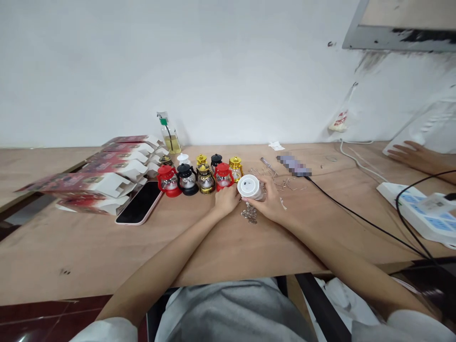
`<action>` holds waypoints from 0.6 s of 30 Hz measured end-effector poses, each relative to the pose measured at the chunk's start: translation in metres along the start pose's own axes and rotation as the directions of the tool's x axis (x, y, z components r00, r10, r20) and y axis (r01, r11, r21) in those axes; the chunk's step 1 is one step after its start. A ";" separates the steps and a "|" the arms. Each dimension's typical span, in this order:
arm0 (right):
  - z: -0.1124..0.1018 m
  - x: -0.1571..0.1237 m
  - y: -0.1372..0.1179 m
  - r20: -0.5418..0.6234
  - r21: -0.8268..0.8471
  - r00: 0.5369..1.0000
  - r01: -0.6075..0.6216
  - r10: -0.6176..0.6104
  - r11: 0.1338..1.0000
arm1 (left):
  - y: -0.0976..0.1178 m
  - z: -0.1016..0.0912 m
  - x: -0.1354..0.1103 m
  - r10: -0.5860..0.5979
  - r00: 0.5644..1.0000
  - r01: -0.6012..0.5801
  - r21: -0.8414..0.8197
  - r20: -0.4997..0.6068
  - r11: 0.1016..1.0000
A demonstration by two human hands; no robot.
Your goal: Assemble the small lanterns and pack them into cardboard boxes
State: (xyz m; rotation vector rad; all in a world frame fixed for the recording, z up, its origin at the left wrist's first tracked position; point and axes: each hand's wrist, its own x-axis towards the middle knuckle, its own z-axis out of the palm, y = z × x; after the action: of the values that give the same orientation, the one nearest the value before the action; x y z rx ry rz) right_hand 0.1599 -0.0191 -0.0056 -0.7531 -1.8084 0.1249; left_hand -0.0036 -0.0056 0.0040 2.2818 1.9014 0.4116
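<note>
Your right grip (271, 202) closed around a white round piece (249, 186)

The piece is over the counter (213, 251). Your left grip (227, 200) curls beside it — whether holding anything, I cannot tell. Silver discs (250, 213) lie nearer you; miniature lanterns (205, 180) stand left.

Nine lanterns (205, 180) are standing on the desk (199, 242): two red, two black, one white, four gold or bronze. One white piece (248, 186) is being held. One bottle (171, 142), one phone (140, 203), one pen-like tool (268, 165), one blurred device (294, 165) and one power strip (417, 213) are sharing the desk, and one bag (339, 121) is hanging. Discs (249, 213) and boxes (105, 184) are crowding too closely for a sure count
</note>
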 end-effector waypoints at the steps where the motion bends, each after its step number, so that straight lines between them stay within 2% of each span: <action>1: 0.000 0.000 0.000 0.003 0.000 1.000 -0.003 0.003 1.000 | 0.000 0.000 0.000 0.009 1.000 -0.009 0.003 0.005 1.000; 6: -0.001 0.000 -0.002 0.011 -0.006 1.000 -0.020 0.020 1.000 | -0.001 -0.007 -0.012 0.091 0.996 -0.091 -0.008 -0.005 0.996; 10: 0.000 -0.002 -0.010 0.018 0.037 1.000 0.010 -0.011 0.999 | -0.020 -0.019 -0.037 0.144 0.986 -0.147 -0.031 -0.081 0.989; 11: 0.001 -0.004 -0.014 0.028 0.050 1.000 0.006 -0.008 0.999 | -0.028 -0.023 -0.044 0.142 0.982 -0.148 -0.043 -0.123 0.988; 13: 0.004 -0.009 -0.023 0.043 0.074 0.999 -0.001 -0.003 0.997 | -0.047 -0.031 -0.056 0.133 0.946 -0.187 -0.162 -0.296 0.969; 15: 0.009 -0.014 -0.033 0.029 0.092 1.000 0.008 -0.011 0.996 | -0.062 -0.040 -0.062 0.092 0.910 -0.223 -0.289 -0.403 0.931; 18: 0.015 -0.019 -0.043 0.022 0.090 0.999 0.044 -0.046 0.995 | -0.069 -0.051 -0.064 0.051 0.851 -0.324 -0.445 -0.523 0.835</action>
State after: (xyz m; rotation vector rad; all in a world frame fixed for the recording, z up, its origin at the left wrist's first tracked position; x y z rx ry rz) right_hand 0.1311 -0.0594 -0.0077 -0.6497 -1.8287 0.1844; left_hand -0.0942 -0.0586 0.0260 2.1077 1.4475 1.4706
